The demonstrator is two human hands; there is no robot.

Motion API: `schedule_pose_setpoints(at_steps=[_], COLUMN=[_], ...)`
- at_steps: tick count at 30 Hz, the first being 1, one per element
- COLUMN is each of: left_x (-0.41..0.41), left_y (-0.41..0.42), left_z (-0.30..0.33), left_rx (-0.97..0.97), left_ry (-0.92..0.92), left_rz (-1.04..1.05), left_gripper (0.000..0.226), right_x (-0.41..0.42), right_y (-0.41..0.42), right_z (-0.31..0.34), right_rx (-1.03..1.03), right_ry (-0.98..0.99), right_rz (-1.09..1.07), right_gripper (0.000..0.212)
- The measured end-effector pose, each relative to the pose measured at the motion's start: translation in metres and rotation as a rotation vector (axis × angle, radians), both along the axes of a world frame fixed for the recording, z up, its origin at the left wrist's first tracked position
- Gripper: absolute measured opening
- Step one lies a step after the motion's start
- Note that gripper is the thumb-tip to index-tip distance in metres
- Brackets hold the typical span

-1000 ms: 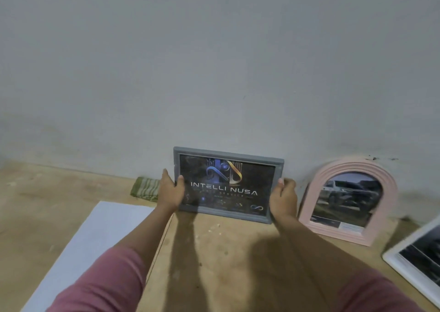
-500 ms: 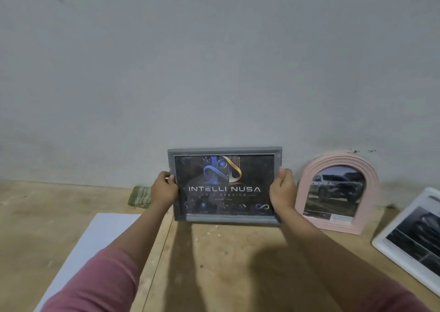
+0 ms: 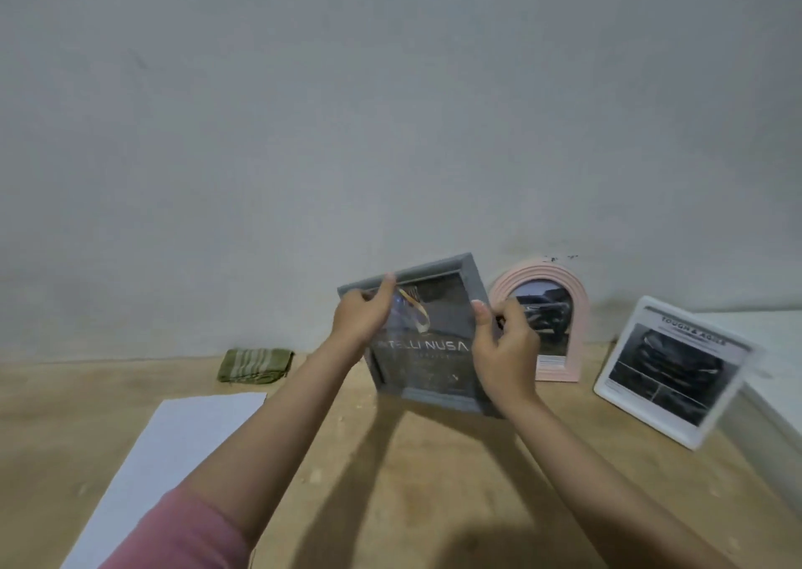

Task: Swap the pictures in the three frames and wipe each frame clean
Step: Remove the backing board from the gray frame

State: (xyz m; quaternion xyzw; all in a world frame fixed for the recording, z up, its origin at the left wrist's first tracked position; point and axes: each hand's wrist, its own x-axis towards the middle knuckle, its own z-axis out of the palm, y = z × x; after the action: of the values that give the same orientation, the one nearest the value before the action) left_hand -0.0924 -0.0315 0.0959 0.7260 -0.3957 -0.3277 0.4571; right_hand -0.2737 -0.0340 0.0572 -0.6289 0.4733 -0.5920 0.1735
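Note:
A grey rectangular frame (image 3: 434, 364) with a dark logo picture is held tilted above the wooden floor, near the wall. My left hand (image 3: 362, 319) grips its upper left corner, and my right hand (image 3: 505, 351) grips its right edge. Behind it a pink arched frame (image 3: 568, 282) with a car picture leans on the wall. A white frame (image 3: 670, 371) with a dark car picture leans at the right. A folded green cloth (image 3: 255, 365) lies on the floor by the wall at the left.
A white sheet (image 3: 173, 451) lies flat on the floor at the left. A white ledge or box (image 3: 777, 377) stands behind the white frame at the right edge. The grey wall (image 3: 390, 113) closes off the far side.
The grey frame has lifted off the floor and turned, with its left side swung toward me. My left hand has shifted up to the top corner. The view has swung left and down.

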Motion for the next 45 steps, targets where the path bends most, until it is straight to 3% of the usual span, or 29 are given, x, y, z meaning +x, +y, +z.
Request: schedule_pose_setpoints(at_steps=[3, 5, 9, 12, 14, 19, 21, 23, 25, 29, 33, 36, 38, 45], left_x=[-0.031, -0.042, -0.052, -0.066, -0.074, -0.066, -0.056, -0.041, -0.029, -0.02, -0.016, -0.023, -0.03, -0.059], left_y=[0.019, 0.029, 0.047, 0.056, 0.057, 0.061, 0.066, 0.075, 0.083, 0.096, 0.092, 0.089, 0.087, 0.106], left_z=[0.034, 0.045, 0.051, 0.05, 0.047, 0.04, 0.043, 0.046, 0.045, 0.037, 0.012, -0.012, -0.035, -0.123], left_rx=[0.109, 0.165, 0.211, 0.157, 0.089, 0.045, 0.023, 0.006, -0.005, 0.017, 0.056, 0.023, 0.112, 0.459], left_ry=[0.295, 0.314, 0.347, 0.418, 0.376, 0.205, 0.211, 0.191, 0.216, 0.35, 0.422, 0.409, 0.349, 0.213], left_rz=[-0.136, -0.221, -0.317, -0.26, -0.119, -0.018, -0.043, -0.141, -0.261, -0.407, -0.321, -0.147, -0.089, -0.086], left_gripper=[0.074, 0.083, 0.051, 0.025, 0.008, 0.022, 0.018, 0.017, 0.022, 0.027, 0.044, 0.01, 0.022, 0.016], right_x=[0.002, 0.005, 0.009, 0.01, 0.008, -0.015, -0.031, -0.047, -0.062, -0.09, -0.113, -0.127, -0.139, -0.18], right_y=[0.028, 0.043, 0.064, 0.066, 0.064, 0.049, 0.027, -0.008, -0.039, -0.074, -0.084, -0.084, -0.083, -0.072], right_z=[-0.002, -0.006, -0.015, -0.019, -0.02, -0.023, -0.029, -0.043, -0.054, -0.065, -0.084, -0.097, -0.104, -0.136], right_rx=[-0.102, -0.147, -0.21, -0.228, -0.252, -0.3, -0.139, 0.152, 0.425, 0.8, 0.899, 0.934, 0.978, 1.079], right_ry=[0.026, 0.045, 0.03, 0.009, 0.011, 0.117, 0.016, -0.048, -0.041, -0.017, -0.037, -0.134, -0.179, -0.169], right_rz=[0.024, 0.037, 0.036, 0.07, 0.131, 0.292, 0.204, 0.079, -0.005, 0.118, 0.204, 0.146, 0.109, -0.041], right_gripper=[0.03, 0.025, 0.028, 0.026, 0.024, 0.023, 0.02, 0.018, 0.029, 0.052, 0.061, 0.058, 0.055, 0.046])
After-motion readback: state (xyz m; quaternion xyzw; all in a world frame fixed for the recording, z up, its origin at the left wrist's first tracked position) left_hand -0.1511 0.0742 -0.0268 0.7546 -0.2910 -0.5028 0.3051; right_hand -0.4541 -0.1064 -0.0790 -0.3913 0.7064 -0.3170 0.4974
